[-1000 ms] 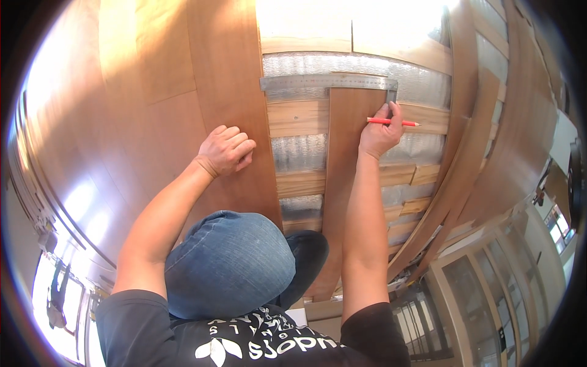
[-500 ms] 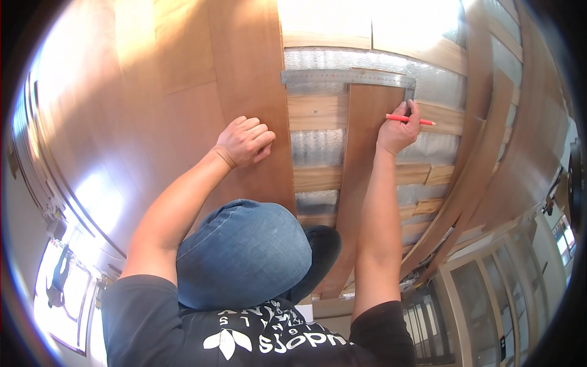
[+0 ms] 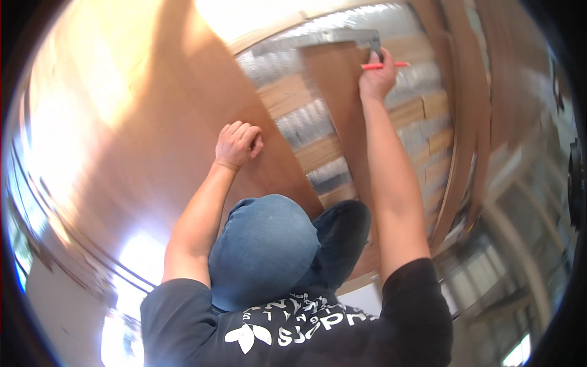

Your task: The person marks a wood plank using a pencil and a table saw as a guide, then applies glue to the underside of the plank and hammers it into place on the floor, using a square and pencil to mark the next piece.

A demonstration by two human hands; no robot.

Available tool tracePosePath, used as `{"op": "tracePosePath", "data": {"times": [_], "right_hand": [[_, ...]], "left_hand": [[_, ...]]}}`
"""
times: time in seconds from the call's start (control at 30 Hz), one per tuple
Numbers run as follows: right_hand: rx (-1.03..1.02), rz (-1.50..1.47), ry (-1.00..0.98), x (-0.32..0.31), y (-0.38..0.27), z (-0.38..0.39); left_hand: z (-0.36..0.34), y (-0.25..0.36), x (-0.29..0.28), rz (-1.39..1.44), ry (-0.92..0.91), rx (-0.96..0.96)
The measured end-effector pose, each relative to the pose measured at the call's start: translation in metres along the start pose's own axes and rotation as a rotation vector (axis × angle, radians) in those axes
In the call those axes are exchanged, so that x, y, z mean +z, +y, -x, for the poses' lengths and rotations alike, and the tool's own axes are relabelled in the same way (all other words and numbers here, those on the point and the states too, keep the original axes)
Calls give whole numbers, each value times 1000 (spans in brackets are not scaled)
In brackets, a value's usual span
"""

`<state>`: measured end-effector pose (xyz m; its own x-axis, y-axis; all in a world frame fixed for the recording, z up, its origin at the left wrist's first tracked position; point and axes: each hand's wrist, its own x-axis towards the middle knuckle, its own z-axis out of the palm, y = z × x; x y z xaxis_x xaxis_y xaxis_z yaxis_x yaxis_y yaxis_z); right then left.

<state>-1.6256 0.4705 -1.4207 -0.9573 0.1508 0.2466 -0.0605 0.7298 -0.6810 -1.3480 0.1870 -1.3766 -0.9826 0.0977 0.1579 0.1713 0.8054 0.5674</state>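
Observation:
My left hand (image 3: pixel 238 145) is curled into a loose fist, resting on the wide brown wood flooring (image 3: pixel 189 147) with nothing visible in it. At the far end of a loose narrow board (image 3: pixel 339 79), my right hand (image 3: pixel 378 82) pinches the short leg of a metal carpenter's square (image 3: pixel 339 38). A red pencil (image 3: pixel 400 64) is tucked crosswise between the same fingers. The square's long leg lies across the board's far end and reaches left toward the flooring's edge. Motion blurs its markings.
Pale wooden battens (image 3: pixel 284 95) with silvery foil insulation (image 3: pixel 306 125) between them run under the board. Long brown planks (image 3: pixel 468 122) lie to the right. My bent knee (image 3: pixel 269 244) rests near the flooring's edge. A framed glass panel (image 3: pixel 483 269) stands at the lower right.
The whole view has swung and tilted, so the boards now slant and both hands appear shifted. My grip on the square and pencil looks the same; my left hand remains curled on the flooring.

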Motion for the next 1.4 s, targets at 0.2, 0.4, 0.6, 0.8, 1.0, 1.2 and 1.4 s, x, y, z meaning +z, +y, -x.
{"op": "tracePosePath", "data": {"times": [0.2,0.4,0.6,0.8,1.0,1.2,1.4], "right_hand": [[-22,107,166,-148,25,32],[590,21,-100,-329,-2,182],[586,240,-27,-437,35,383],[1088,229,312,-515,108,557],[1595,363,320,-585,170,760],[1359,604,769,-563,194,781],[1377,715,792,-553,195,786]], "left_hand": [[-7,10,15,-8,-35,-19],[6,16,13,-22,72,-92],[21,-3,33,83,-35,-205],[-9,-11,3,16,-341,-273],[-129,52,-45,155,-168,259],[-164,375,-95,-131,-466,660],[-85,601,25,-158,-887,672]]}}
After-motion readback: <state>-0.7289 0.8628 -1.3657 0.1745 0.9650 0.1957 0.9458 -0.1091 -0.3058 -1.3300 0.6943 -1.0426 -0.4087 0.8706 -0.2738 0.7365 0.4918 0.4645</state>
